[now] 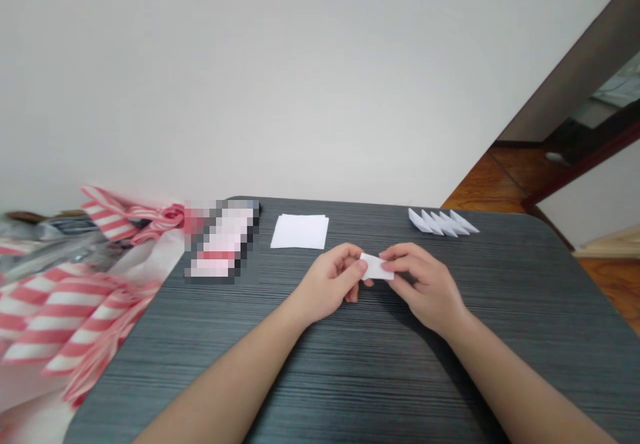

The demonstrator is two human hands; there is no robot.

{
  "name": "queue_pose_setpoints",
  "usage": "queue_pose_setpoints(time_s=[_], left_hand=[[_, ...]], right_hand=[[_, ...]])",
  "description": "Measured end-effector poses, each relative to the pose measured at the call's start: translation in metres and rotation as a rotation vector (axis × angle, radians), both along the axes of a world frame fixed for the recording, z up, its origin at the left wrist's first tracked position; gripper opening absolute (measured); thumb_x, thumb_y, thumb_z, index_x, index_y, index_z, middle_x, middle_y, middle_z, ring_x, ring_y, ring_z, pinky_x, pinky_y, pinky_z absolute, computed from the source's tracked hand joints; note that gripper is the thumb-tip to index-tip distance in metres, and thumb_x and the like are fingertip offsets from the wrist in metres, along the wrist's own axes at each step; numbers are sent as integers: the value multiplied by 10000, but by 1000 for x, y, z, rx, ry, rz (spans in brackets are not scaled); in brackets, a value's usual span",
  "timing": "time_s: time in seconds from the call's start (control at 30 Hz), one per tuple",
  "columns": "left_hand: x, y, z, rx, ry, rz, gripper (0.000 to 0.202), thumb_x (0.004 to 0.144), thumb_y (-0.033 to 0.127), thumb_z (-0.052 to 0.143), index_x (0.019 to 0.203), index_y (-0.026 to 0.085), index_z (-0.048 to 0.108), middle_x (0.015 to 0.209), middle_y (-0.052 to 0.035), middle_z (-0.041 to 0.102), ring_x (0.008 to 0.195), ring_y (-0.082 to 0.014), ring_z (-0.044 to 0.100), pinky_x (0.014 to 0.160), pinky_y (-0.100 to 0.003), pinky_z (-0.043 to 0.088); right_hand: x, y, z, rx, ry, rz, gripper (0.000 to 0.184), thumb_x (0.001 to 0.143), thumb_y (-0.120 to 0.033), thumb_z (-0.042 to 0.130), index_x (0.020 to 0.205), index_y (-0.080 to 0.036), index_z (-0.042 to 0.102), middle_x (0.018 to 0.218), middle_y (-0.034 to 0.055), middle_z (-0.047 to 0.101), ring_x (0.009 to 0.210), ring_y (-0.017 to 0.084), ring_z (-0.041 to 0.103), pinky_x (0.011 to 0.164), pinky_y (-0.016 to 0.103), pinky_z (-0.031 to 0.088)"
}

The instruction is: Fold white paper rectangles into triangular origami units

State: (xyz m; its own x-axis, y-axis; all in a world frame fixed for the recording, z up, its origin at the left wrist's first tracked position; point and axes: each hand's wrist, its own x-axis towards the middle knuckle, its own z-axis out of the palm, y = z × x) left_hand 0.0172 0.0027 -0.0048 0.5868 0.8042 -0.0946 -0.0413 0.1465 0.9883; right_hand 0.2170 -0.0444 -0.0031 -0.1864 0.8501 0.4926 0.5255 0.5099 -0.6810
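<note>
A small folded piece of white paper [376,267] is held just above the dark table, between both hands. My left hand [334,277] pinches its left end, thumb on top and fingers curled behind. At the right end, my right hand [424,283] grips it between thumb and fingertips. Beyond my left hand lies a stack of white paper sheets [300,232], its edges slightly uneven. Several folded white paper pieces [443,223] with pointed ends stand in an overlapping row past my right hand.
The dark wood-grain table [320,377] meets a white wall [300,84]. A pixelated phone-like object [225,237] lies at the table's far left. Red-and-white striped cloth [65,311] and plastic bags are heaped beyond the left edge. Wooden floor [483,184] shows at right.
</note>
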Motion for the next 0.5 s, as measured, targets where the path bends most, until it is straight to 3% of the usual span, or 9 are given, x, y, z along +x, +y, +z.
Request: queue_pose_setpoints(time_s=[0.13,0.23,0.33,0.5], left_hand=[[0,1,-1,-17,-4,-7,242,875,362,618,978,164,523,538,73,536,424,-79,487,434,-175,357],[0,3,-3,-32,0,-4,218,861,328,625,966,164,528,547,76,528,427,-71,486,436,-172,362],[0,3,-3,-31,3,8,203,863,322,616,957,164,530,563,74,532,428,-67,488,436,-171,362],[1,3,-3,-25,9,26,184,857,302,621,944,165,534,568,72,545,432,-71,504,439,-176,377]], right_hand=[[-2,-1,-2,-25,-39,47,174,889,-148,607,996,-251,697,1099,83,676,1015,222,660,878,376,537],[-2,-1,-4,-59,-36,77,167,892,-178,620,1017,-255,700,1117,86,667,1020,224,656,868,369,546],[0,0,-5,-95,-13,95,147,900,-220,634,1028,-256,697,1092,85,668,899,201,665,772,339,559],[3,1,-4,-113,5,93,56,897,-245,656,944,-239,685,1028,77,671,807,182,645,714,319,536]])
